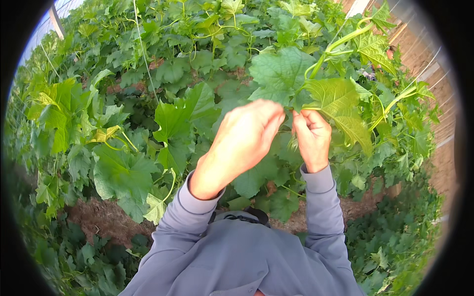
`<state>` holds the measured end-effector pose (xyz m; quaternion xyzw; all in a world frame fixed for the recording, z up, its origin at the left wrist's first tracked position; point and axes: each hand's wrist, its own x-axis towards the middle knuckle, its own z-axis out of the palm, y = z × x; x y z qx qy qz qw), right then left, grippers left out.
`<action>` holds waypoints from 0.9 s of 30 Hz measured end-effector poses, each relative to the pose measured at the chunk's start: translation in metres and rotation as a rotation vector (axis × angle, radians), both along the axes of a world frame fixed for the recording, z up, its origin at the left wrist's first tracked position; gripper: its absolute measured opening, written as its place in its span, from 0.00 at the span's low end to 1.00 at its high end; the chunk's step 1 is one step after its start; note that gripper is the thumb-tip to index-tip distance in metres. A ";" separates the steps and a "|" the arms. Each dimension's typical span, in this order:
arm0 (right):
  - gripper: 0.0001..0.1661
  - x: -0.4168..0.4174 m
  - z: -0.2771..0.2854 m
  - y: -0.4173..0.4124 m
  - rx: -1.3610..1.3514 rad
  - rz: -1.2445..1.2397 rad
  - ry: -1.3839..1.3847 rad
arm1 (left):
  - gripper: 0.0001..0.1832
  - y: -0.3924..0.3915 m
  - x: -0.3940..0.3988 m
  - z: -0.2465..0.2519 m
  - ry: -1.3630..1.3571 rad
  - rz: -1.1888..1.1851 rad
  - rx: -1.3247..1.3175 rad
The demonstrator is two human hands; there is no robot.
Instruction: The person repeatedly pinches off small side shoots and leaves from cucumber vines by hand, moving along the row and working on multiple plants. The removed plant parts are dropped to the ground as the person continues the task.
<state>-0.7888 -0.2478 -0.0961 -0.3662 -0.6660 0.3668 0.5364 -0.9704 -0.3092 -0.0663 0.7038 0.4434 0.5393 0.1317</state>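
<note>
Both of my hands meet at a climbing vine with broad lobed leaves. My left hand (pixel 246 135) has its fingers bent at the vine, under a large green leaf (pixel 283 72); what its fingertips hold is hidden. Thumb and forefinger of my right hand (pixel 313 135) are pinched on a thin green part of the vine, just beside the left fingertips. A yellowish-green leaf (pixel 339 107) spreads above and right of my right hand. The thick pale vine stem (pixel 320 64) climbs towards the upper right. A small hairy green cluster (pixel 293 142) hangs between my hands.
Dense vines surround me. A white string (pixel 142 48) runs down through foliage at the upper left, and another vine stem (pixel 396 100) leans at the right. Bare brown soil (pixel 107 218) shows low on the left. A pale post (pixel 56 22) stands at the upper left.
</note>
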 end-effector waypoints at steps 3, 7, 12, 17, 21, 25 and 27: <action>0.05 0.000 0.000 0.001 -0.012 0.051 -0.018 | 0.10 0.008 0.006 -0.019 0.127 0.147 -0.091; 0.05 -0.001 0.000 0.002 -0.021 0.109 0.015 | 0.11 0.038 0.008 -0.026 0.120 0.173 -0.012; 0.05 0.002 -0.001 0.003 -0.048 0.166 0.034 | 0.14 0.055 0.002 -0.022 0.153 0.009 -0.077; 0.07 0.014 -0.001 0.005 -0.059 0.255 0.020 | 0.12 0.057 -0.004 -0.021 -0.062 -0.187 -0.381; 0.10 0.029 -0.009 0.008 -0.134 0.314 0.022 | 0.10 0.055 0.000 -0.015 -0.153 -0.258 -0.448; 0.12 0.054 -0.047 0.031 -0.274 0.425 0.049 | 0.05 0.051 0.002 -0.004 -0.128 -0.285 -0.344; 0.16 0.060 -0.070 0.038 -0.368 0.595 0.297 | 0.05 0.048 -0.001 -0.009 -0.018 -0.298 -0.045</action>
